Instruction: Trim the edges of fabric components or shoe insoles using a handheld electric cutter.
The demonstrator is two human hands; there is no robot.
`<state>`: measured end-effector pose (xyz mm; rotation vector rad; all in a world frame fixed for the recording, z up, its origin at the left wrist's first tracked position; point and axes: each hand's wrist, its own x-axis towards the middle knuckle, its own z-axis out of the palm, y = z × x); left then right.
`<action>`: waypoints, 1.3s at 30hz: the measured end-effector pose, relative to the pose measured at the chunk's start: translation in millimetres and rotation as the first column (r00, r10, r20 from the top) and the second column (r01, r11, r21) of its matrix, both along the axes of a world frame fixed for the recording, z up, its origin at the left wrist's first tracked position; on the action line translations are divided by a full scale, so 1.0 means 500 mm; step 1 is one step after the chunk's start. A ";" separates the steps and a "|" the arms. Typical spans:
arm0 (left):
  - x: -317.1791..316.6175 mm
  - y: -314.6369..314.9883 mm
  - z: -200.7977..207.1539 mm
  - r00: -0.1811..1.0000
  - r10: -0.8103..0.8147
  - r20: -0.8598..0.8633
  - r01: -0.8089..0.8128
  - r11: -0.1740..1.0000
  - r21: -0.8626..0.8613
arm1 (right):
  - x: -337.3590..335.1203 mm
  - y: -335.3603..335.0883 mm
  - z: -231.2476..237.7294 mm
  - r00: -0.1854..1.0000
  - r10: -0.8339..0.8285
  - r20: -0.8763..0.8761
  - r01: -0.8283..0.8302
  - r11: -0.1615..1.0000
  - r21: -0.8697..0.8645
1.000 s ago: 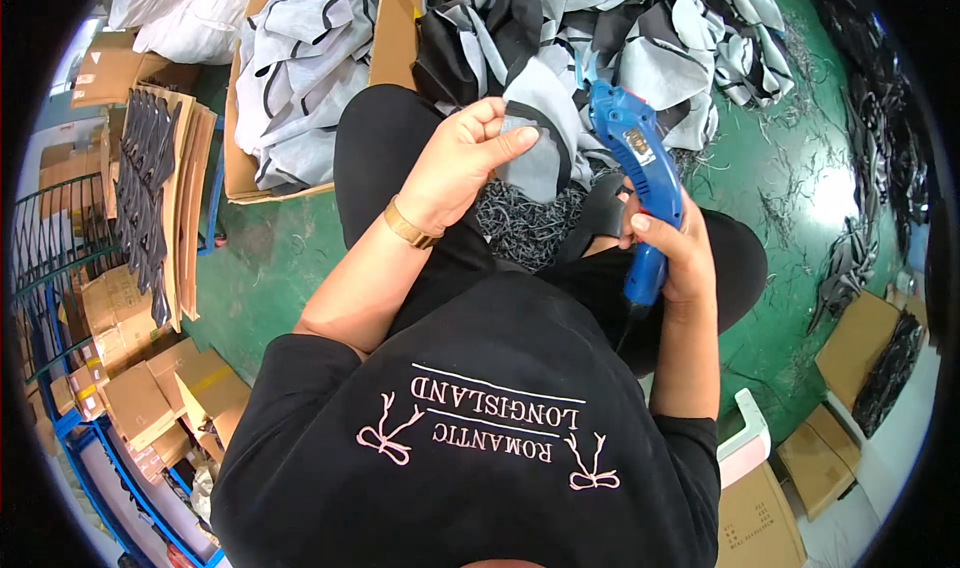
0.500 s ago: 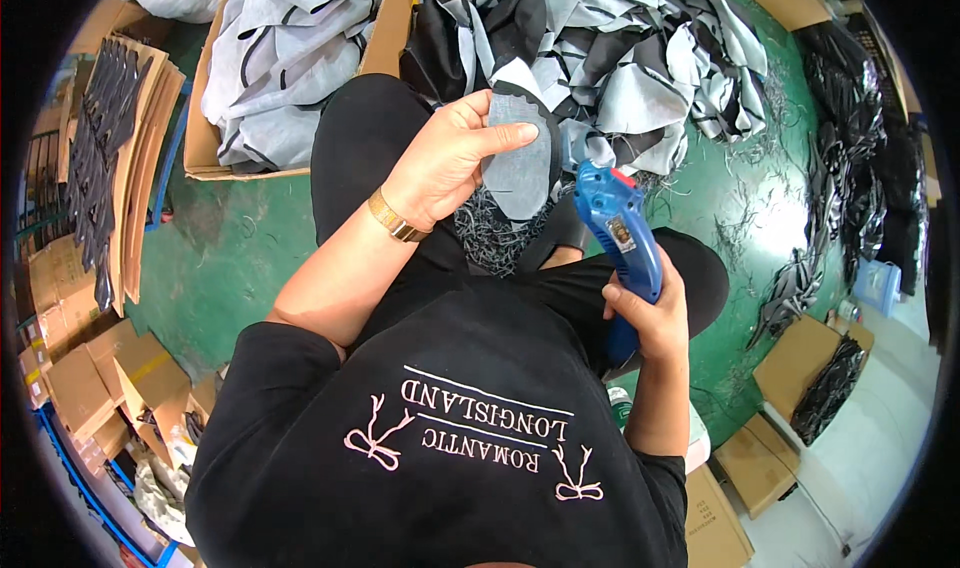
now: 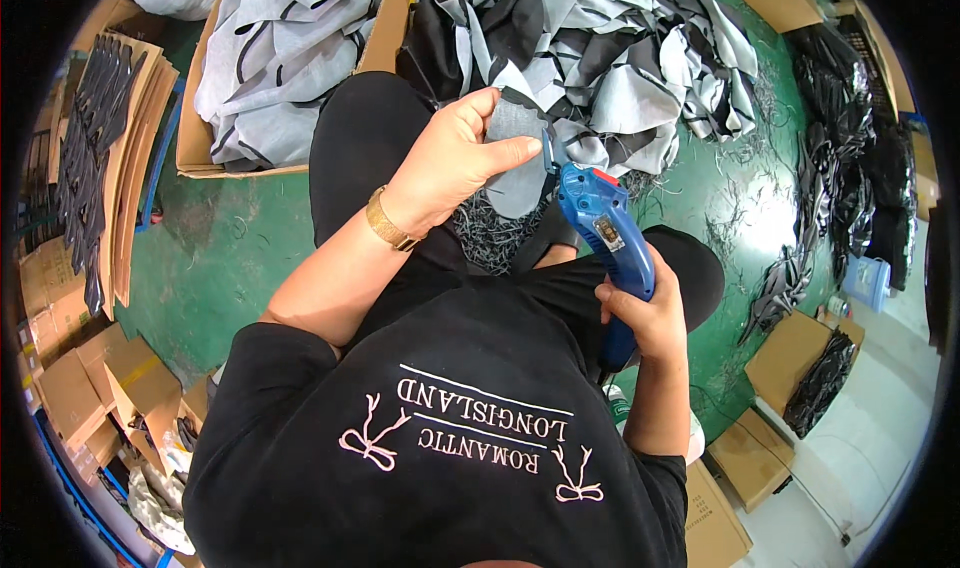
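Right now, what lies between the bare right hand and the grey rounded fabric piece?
Head view: the blue plastic handheld cutter, spanning from the right hand to the fabric piece.

You're in a workshop, a fabric one by the look of it. You've got a cutter point(image 3: 604, 218) and a bit of grey cloth point(image 3: 517, 192) in your grip, a green floor point(image 3: 225, 278) littered with skinny dark offcuts point(image 3: 486, 239), a messy grey-and-black heap point(image 3: 636, 98) straight ahead, and a big carton point(image 3: 386, 36) stuffed with pale pieces point(image 3: 285, 78) next to it. Boxes point(image 3: 142, 380) pile up on your left, shiny black plastic point(image 3: 838, 98) runs down your right.
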<state>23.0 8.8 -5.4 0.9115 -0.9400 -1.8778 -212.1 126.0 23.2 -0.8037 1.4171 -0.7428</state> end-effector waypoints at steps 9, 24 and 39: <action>0.004 -0.011 0.017 0.977 -0.144 0.155 0.165 0.977 -0.133 | -0.028 0.002 0.006 0.997 0.042 0.059 -0.042 0.999 0.008; 0.003 -0.029 0.064 0.778 -0.505 0.374 0.583 0.802 -0.129 | -0.052 -0.027 0.000 0.986 0.123 0.109 -0.124 0.992 -0.005; -0.067 0.024 -0.070 0.898 0.037 -0.438 0.197 0.856 0.477 | 0.046 -0.118 -0.050 0.997 -0.045 -0.067 0.024 0.955 -0.296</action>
